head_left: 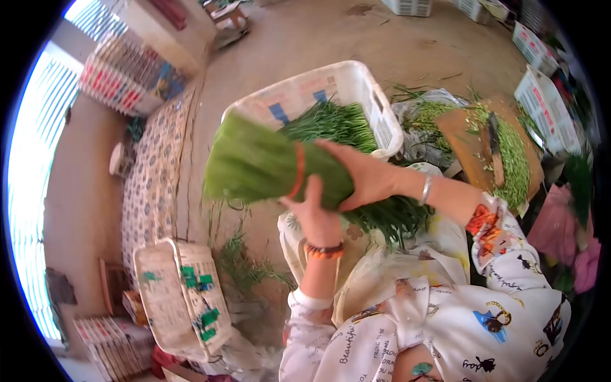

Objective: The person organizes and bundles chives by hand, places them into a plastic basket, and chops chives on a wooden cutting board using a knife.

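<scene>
A thick bundle of long green stalks (254,162) with a red band around it is held up in both hands, its cut ends toward the left. My left hand (315,219) grips it from below near the band, with an orange and dark bracelet at the wrist. Wrapped over its right part is my right hand (363,175), a silver bangle on that wrist. Loose dark green leaf ends hang below the right hand. Behind the bundle, a white crate (375,105) contains more green stalks (337,124).
At the right, a wooden board (458,137) carries a knife (494,146) and chopped green bits. An emptied-looking white crate (168,299) stands at the lower left among scattered greens (245,261). Stacked crates (118,76) line the left wall; more crates (547,108) stand at the right.
</scene>
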Motion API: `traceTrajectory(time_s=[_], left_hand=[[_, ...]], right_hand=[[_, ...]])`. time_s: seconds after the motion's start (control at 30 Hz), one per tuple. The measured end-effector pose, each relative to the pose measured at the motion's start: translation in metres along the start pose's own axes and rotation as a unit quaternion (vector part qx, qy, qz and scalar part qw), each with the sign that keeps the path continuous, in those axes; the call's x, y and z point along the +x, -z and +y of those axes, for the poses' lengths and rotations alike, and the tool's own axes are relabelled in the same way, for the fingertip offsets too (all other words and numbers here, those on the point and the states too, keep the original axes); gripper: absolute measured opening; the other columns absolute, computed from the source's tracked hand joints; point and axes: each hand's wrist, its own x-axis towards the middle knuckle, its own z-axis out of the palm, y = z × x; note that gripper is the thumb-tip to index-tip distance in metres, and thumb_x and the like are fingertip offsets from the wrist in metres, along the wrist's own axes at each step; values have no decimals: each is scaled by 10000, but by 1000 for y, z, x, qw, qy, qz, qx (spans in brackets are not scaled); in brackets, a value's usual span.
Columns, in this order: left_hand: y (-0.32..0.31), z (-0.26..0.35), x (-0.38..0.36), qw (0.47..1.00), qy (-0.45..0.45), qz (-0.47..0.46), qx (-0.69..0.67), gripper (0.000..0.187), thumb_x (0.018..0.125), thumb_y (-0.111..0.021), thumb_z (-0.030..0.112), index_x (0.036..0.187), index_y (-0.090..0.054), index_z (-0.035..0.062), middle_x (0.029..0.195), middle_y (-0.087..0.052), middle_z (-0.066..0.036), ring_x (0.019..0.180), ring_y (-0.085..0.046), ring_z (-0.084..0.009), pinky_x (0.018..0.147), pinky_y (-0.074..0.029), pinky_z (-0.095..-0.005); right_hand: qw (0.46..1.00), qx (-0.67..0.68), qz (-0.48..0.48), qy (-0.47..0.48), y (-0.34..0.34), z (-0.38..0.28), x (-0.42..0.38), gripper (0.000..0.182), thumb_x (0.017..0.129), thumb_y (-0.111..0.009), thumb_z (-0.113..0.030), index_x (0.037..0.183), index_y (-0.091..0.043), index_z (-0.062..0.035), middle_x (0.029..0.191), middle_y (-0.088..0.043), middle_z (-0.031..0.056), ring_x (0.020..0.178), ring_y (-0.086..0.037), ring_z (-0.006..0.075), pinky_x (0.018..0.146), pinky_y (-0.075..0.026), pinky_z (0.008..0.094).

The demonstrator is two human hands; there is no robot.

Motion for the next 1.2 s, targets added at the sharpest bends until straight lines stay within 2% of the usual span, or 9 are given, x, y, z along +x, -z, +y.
traceTrajectory(time_s=[0.23,0.37,0.47,0.6,0.8,0.9,0.97,1.03,1.2], left_hand=[[26,20,74,983,59,-161,70,833,732,-623,100,1331,-48,37,1254,-329,-185,1151,-346,-226,943,-295,-333],[109,-20,151,802,314,-421,285,500,797,-571,157,1240,-367,46,1091,-521,-124,998,-499,-177,852,-400,-285],[198,-70,218,708,370,-396,452,398,801,-555,155,1164,-458,25,1034,-560,-104,971,-517,-151,848,-408,-275],[299,-118,308,693,235,-286,618,363,807,-491,272,1082,-525,38,1018,-569,-153,960,-537,-274,817,-418,-320],[308,-178,396,665,102,-234,702,318,832,-425,285,1032,-545,69,959,-579,-153,913,-535,-316,779,-418,-362],[306,-215,438,587,152,-273,747,350,841,-391,305,1046,-532,60,1036,-550,-161,958,-516,-317,797,-408,-379],[315,-239,456,434,56,-351,828,324,850,-404,272,1055,-523,52,988,-555,-198,901,-528,-356,786,-414,-409],[314,-255,463,466,149,-305,817,314,839,-407,258,1048,-517,52,1006,-543,-187,892,-523,-363,778,-407,-439],[367,-297,500,482,-72,-400,776,326,841,-403,268,1075,-515,71,1075,-526,-141,971,-498,-327,819,-395,-430]], right_hand=[[986,-106,111,-61,65,-15,58,851,528,-680,-90,1271,-267,-49,1211,-418,114,1116,-406,212,960,-307,313],[953,-289,89,21,100,23,114,728,637,-613,-68,1284,-306,-199,1157,-454,67,1027,-472,199,880,-375,305],[936,-350,-16,44,117,100,169,765,578,-655,-123,1237,-297,24,1171,-436,195,1061,-454,295,904,-360,337],[905,-415,-35,88,95,198,233,718,573,-635,-117,1218,-344,7,1069,-494,189,953,-507,319,837,-402,346],[913,-404,-56,8,47,285,282,726,575,-589,-70,1259,-347,-105,793,-475,127,709,-503,283,654,-412,362],[888,-457,-17,47,26,316,302,761,569,-554,-33,1280,-333,-190,755,-438,106,664,-479,257,606,-394,345],[894,-437,32,98,11,333,315,744,602,-531,-30,1291,-319,-214,755,-433,105,668,-470,250,611,-391,356],[891,-443,46,89,-4,348,326,706,647,-493,-23,1297,-311,-230,747,-421,96,677,-452,229,616,-378,345],[862,-489,90,104,-47,393,342,624,724,-425,-32,1294,-312,-261,752,-397,69,706,-425,195,628,-343,308]])
